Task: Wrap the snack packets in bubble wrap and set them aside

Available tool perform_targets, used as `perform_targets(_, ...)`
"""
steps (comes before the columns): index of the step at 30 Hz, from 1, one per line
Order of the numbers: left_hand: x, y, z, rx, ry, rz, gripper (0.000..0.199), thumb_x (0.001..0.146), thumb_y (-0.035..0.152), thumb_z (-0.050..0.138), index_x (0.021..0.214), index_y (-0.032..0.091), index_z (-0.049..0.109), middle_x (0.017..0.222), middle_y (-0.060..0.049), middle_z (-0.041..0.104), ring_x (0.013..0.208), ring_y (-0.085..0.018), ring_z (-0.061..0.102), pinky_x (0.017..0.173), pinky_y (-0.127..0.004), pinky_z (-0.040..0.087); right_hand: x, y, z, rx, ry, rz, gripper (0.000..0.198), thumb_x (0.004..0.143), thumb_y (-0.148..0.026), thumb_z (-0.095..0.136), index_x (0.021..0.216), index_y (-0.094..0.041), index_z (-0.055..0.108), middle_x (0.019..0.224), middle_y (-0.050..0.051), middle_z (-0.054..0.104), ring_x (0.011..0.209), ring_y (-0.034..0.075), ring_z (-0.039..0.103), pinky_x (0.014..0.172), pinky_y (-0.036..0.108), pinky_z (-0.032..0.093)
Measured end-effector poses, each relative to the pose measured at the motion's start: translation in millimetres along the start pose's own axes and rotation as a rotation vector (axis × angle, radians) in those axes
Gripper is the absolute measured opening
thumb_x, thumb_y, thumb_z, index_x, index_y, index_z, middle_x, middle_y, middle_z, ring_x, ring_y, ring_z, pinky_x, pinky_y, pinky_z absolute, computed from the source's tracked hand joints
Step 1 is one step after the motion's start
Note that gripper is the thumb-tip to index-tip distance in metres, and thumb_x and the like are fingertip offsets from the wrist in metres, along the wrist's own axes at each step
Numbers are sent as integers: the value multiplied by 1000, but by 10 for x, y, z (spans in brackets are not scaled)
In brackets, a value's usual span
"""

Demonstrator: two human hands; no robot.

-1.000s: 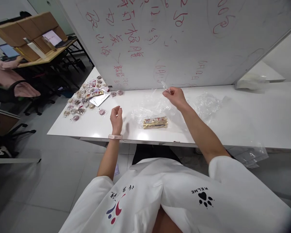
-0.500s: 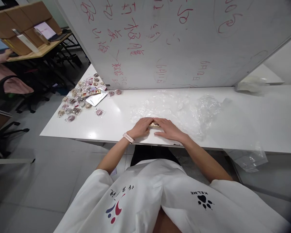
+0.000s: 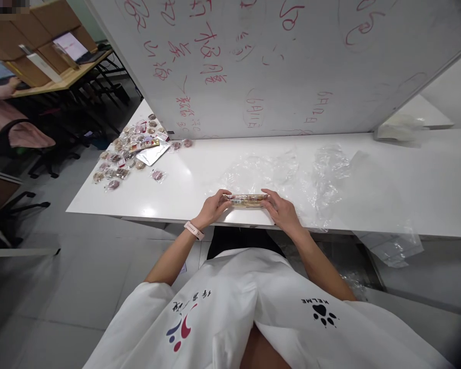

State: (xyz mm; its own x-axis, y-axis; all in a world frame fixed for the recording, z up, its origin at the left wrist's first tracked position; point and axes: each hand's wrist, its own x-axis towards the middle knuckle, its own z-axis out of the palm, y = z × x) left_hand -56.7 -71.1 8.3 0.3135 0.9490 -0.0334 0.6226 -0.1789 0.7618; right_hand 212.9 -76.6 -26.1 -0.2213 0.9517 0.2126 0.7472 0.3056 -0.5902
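A long, narrow packet in shiny gold and printed wrapping lies crosswise between my hands near the table's front edge. My left hand grips its left end, thumb below and fingers above. On the other end, my right hand holds it the same way. What is inside the wrapping I cannot make out. Just beyond my hands, crumpled clear plastic film spreads over the white table.
Several small wrapped round pieces are heaped at the table's left end, beside a silver pouch. A whiteboard with red writing stands along the back. Clear plastic bags hang over the front edge at right. Another person sits far left.
My hands have moved apart from the middle of the packet to its two ends, so more of it shows. The plastic film behind has shifted slightly.
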Motion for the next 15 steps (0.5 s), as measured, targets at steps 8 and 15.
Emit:
perform_targets(8, 331, 141, 17, 1, 65, -230, 27, 82, 44, 68, 91, 21, 58, 58, 1, 62, 53, -16, 57, 52, -26, 37, 59, -265, -27, -288, 176, -37, 40, 100, -33, 38, 131, -20, 61, 127, 17, 61, 111, 35, 55, 91, 49, 42)
perform_targets(15, 328, 159, -75, -68, -49, -296, 24, 80, 41, 69, 87, 21, 58, 59, 1, 64, 50, -15, 57, 51, -27, 40, 7, -358, 93, -240, -74, -268, 40, 101, -28, 40, 138, -25, 56, 134, 9, 61, 122, 27, 55, 98, 41, 41)
